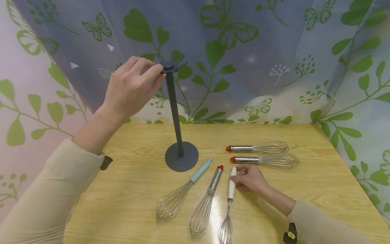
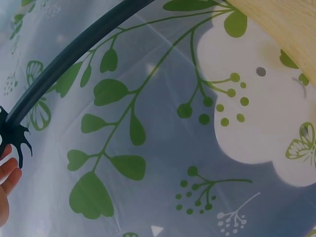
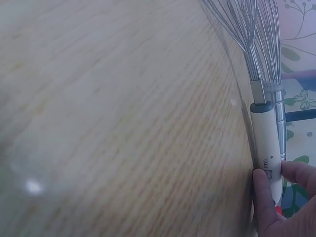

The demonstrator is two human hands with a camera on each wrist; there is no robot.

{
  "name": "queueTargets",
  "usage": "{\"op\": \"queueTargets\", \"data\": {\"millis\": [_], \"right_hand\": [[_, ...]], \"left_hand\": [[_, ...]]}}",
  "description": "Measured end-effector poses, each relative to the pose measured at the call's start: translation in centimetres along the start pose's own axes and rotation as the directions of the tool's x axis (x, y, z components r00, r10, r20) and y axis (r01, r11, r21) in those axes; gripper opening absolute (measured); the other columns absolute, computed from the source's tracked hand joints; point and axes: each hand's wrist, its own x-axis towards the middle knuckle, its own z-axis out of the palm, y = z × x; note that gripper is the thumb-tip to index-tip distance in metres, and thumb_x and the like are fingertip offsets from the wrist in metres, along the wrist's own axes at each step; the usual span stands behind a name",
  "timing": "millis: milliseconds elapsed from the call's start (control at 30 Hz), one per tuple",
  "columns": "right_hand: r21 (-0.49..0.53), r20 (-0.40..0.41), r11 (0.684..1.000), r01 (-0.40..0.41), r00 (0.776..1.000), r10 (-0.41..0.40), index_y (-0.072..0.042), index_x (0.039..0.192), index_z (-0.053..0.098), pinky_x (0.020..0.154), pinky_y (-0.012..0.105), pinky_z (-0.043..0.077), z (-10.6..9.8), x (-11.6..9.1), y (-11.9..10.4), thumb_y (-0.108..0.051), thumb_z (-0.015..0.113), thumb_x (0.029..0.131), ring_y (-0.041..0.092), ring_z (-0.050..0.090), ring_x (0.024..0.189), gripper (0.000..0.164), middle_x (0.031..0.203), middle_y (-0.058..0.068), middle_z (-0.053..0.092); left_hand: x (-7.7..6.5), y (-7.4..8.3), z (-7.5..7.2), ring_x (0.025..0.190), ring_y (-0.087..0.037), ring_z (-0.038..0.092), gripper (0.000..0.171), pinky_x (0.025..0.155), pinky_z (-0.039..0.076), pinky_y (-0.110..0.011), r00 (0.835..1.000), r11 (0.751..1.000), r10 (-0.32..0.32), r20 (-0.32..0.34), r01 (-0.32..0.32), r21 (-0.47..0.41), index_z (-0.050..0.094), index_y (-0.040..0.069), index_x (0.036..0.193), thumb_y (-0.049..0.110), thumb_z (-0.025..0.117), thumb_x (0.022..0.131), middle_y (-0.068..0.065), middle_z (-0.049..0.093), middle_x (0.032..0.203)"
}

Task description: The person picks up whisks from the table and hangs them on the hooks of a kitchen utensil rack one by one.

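Observation:
A dark grey stand with a round base (image 1: pixel 173 161) and a hooked crown (image 1: pixel 170 65) rises from the table. My left hand (image 1: pixel 131 83) pinches the crown's edge at the top of the post; in the left wrist view its fingertips (image 2: pixel 10 170) lie against the prongs. Down on the table, my right hand (image 1: pixel 251 178) holds the white handle of a whisk (image 1: pixel 232 186) between thumb and fingers. The right wrist view shows this white handle (image 3: pixel 265 140) close up, printed with small lettering. Its wires point toward me in the head view.
Left of the white whisk lie a metal-handled, red-tipped whisk (image 1: pixel 215 179) and a light blue-handled whisk (image 1: pixel 199 172). Two more red-tipped whisks (image 1: pixel 242 148) lie sideways behind my right hand. A leaf-patterned curtain (image 1: pixel 268 78) borders the wooden table (image 1: pixel 323 189).

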Motion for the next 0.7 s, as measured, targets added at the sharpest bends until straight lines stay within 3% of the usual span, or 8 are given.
{"op": "queueTargets", "data": {"millis": [433, 700], "right_hand": [[-0.05, 0.032, 0.998, 0.049, 0.998, -0.047, 0.016, 0.143, 0.052, 0.069, 0.039, 0.068, -0.03, 0.09, -0.25, -0.007, 0.079, 0.089, 0.018, 0.076, 0.075, 0.064, 0.102, 0.017, 0.074], [-0.122, 0.021, 0.991, 0.057, 0.998, -0.055, 0.015, 0.14, 0.053, 0.064, 0.036, 0.066, 0.47, -0.69, -0.26, -0.009, 0.082, 0.087, 0.017, 0.072, 0.067, 0.066, 0.095, 0.016, 0.072]], "left_hand": [[-0.02, 0.23, -0.02, 0.087, -0.037, 0.069, 0.016, 0.068, 0.062, -0.043, 1.0, 1.0, -0.012, -0.007, 0.012, -0.015, 0.072, 0.0, 0.104, 0.014, 0.064, 0.104, -0.02, 0.075, 0.098], [-0.01, 0.32, -0.1, 0.086, -0.038, 0.068, 0.016, 0.068, 0.062, -0.044, 1.0, 0.999, -0.011, -0.006, 0.011, -0.033, 0.072, -0.001, 0.104, 0.013, 0.064, 0.104, -0.021, 0.074, 0.098]]}}
